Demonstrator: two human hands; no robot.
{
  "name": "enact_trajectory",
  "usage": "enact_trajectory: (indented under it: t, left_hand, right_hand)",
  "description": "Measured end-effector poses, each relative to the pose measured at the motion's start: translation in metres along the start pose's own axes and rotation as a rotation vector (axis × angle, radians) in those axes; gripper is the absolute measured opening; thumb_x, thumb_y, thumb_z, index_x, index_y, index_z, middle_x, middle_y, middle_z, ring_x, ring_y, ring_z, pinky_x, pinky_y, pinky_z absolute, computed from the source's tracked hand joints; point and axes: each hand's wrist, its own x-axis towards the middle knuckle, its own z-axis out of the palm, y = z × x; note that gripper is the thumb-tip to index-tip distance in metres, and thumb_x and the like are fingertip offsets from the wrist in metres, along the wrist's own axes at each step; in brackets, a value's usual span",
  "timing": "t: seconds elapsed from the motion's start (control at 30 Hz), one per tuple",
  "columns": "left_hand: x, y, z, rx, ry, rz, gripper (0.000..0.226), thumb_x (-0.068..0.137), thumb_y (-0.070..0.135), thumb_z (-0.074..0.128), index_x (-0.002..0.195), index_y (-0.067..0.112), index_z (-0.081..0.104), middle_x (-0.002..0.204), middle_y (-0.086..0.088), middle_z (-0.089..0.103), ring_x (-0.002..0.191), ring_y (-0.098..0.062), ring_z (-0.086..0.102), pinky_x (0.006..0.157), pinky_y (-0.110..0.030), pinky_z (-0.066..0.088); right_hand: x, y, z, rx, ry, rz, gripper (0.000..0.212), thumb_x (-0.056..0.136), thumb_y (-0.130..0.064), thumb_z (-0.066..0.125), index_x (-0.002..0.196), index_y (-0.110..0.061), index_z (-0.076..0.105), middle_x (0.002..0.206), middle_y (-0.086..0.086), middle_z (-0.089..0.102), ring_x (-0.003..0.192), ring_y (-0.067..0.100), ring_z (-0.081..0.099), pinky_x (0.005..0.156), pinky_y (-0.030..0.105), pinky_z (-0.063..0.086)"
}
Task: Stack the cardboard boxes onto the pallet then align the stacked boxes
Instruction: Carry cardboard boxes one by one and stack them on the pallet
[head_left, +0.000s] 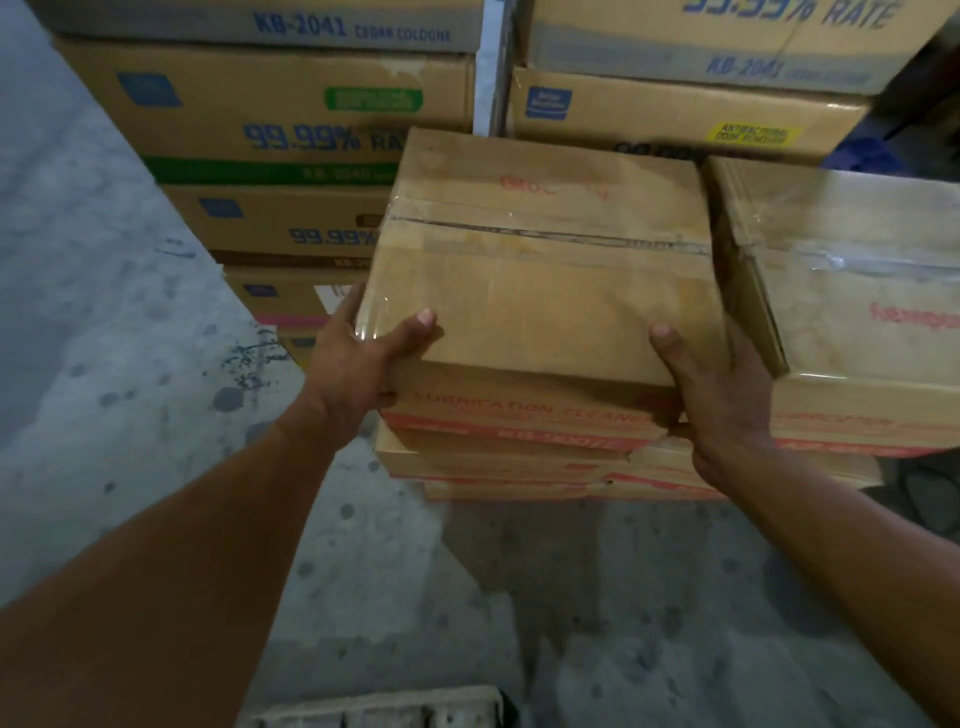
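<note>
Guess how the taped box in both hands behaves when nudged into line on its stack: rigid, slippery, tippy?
Top box looks rigid: edges stay square under both hands. Glossy tape could be slick under the left hand. Low, wide shape on the stack below probably slides rather than tips.

Concrete floor (93, 322), grey, mottled with dark spots and paint-like splatter. Dim, flat light. Behind, tall stacks of printed cartons (291, 124) with blue lettering, a narrow pale gap (491, 78) between two stacks. Pale ribbed object (384, 709) at bottom edge, unclear.
</note>
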Motion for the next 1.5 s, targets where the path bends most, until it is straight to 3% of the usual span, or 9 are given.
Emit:
enact_trajectory:
  t: [0.43, 0.53, 0.63, 0.8, 0.87, 1.0, 1.2, 1.3, 1.5]
  left_hand:
    - [-0.105, -0.053, -0.065, -0.109, 0.279, 0.071, 0.064, 0.081, 0.043, 0.079, 0.138, 0.042, 0.051, 0.124, 0.005, 0.065, 0.106, -0.023, 0.065, 0.065, -0.047, 0.062]
    - [-0.158, -0.069, -0.086, -0.147, 0.374, 0.118, 0.044, 0.077, 0.043, 0.080, 0.116, 0.051, 0.060, 0.109, 0.011, 0.071, 0.100, -0.022, 0.069, 0.071, -0.059, 0.060]
    - [-0.222, -0.097, -0.105, -0.154, 0.470, 0.148, 0.058, 0.070, 0.051, 0.079, 0.124, 0.047, 0.056, 0.116, 0.010, 0.067, 0.102, -0.023, 0.066, 0.073, -0.056, 0.061]
    - [-0.344, -0.152, -0.124, -0.187, 0.662, 0.117, 0.046, 0.082, 0.040, 0.077, 0.120, 0.047, 0.051, 0.110, 0.016, 0.061, 0.098, -0.016, 0.063, 0.077, -0.050, 0.061]
    - [-0.392, -0.175, -0.129, -0.225, 0.782, 0.095, 0.045, 0.080, 0.037, 0.080, 0.116, 0.046, 0.055, 0.109, 0.012, 0.066, 0.098, -0.020, 0.068, 0.075, -0.051, 0.061]
    - [-0.470, -0.221, -0.129, -0.260, 0.928, 0.030, 0.064, 0.074, 0.041, 0.085, 0.132, 0.039, 0.056, 0.114, 0.004, 0.070, 0.093, -0.023, 0.072, 0.066, -0.053, 0.062]
    - [-0.545, -0.286, -0.098, -0.292, 1.183, -0.057, 0.072, 0.069, 0.045, 0.088, 0.134, 0.036, 0.058, 0.110, 0.010, 0.070, 0.091, -0.019, 0.071, 0.066, -0.060, 0.060]
    - [-0.582, -0.312, -0.074, -0.341, 1.261, -0.111, 0.062, 0.076, 0.043, 0.083, 0.132, 0.042, 0.057, 0.112, 0.012, 0.068, 0.095, -0.019, 0.069, 0.072, -0.053, 0.062]
    - [-0.669, -0.362, -0.055, -0.431, 1.418, -0.219, 0.075, 0.077, 0.044, 0.082, 0.143, 0.041, 0.046, 0.121, 0.009, 0.062, 0.103, -0.019, 0.064, 0.077, -0.050, 0.061]
  right_hand:
    - [-0.056, -0.003, 0.014, -0.055, -0.298, -0.220, 0.057, 0.069, -0.072, 0.077, 0.121, -0.053, 0.062, 0.115, -0.011, 0.069, 0.103, 0.025, 0.069, 0.085, 0.061, 0.057]
    - [-0.087, -0.001, 0.021, -0.041, -0.431, -0.262, 0.036, 0.077, -0.065, 0.075, 0.109, -0.060, 0.060, 0.113, -0.014, 0.067, 0.099, 0.028, 0.071, 0.067, 0.043, 0.063]
    - [-0.129, 0.009, 0.025, 0.011, -0.574, -0.286, 0.028, 0.086, -0.046, 0.074, 0.101, -0.058, 0.053, 0.109, -0.017, 0.063, 0.096, 0.029, 0.070, 0.046, 0.018, 0.052]
    - [-0.209, 0.044, 0.019, -0.030, -0.779, -0.359, 0.044, 0.077, -0.064, 0.076, 0.116, -0.053, 0.059, 0.112, -0.021, 0.065, 0.107, 0.024, 0.066, 0.085, 0.049, 0.058]
    - [-0.239, 0.059, 0.013, -0.001, -0.884, -0.301, 0.059, 0.076, -0.061, 0.078, 0.129, -0.045, 0.057, 0.117, -0.014, 0.065, 0.106, 0.019, 0.065, 0.083, 0.049, 0.060]
    - [-0.304, 0.082, -0.002, -0.027, -1.067, -0.310, 0.031, 0.073, -0.057, 0.081, 0.092, -0.071, 0.059, 0.106, -0.012, 0.070, 0.100, 0.017, 0.069, 0.089, 0.051, 0.058]
    - [-0.347, 0.131, -0.004, -0.068, -1.266, -0.344, 0.033, 0.082, -0.042, 0.079, 0.112, -0.042, 0.067, 0.110, -0.009, 0.073, 0.101, 0.012, 0.070, 0.094, 0.040, 0.057]
    - [-0.362, 0.156, -0.012, -0.104, -1.315, -0.407, 0.021, 0.081, -0.043, 0.080, 0.098, -0.046, 0.069, 0.100, -0.016, 0.074, 0.091, -0.001, 0.070, 0.081, 0.024, 0.057]
    - [-0.432, 0.199, -0.020, -0.179, -1.507, -0.401, 0.049, 0.070, -0.062, 0.081, 0.111, -0.038, 0.069, 0.102, -0.012, 0.074, 0.094, 0.009, 0.071, 0.086, 0.041, 0.059]
